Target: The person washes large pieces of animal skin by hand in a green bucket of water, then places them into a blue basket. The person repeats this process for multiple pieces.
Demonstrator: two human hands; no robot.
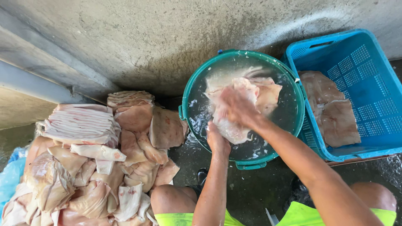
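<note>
Fingers of the left hand (217, 140) are curled around the lower edge of a pale slab of pork skin (238, 104), at centre frame over the near rim of the teal bucket (190, 90); the right hand (236, 106) is blurred on top of the slab, and whether its fingers are spread or pinched cannot be told. At lower left of frame, a large heap of skin pieces (88, 159) lies on the wet concrete floor (247, 188). The slab sits half in the water at centre. At right, a blue crate (377, 62) holds two flat pieces (333, 111). Judgement: a good rinse calls for both hands gripping firmly, the slippery slab kept low in the bucket, and all drips falling inside the rim.
</note>
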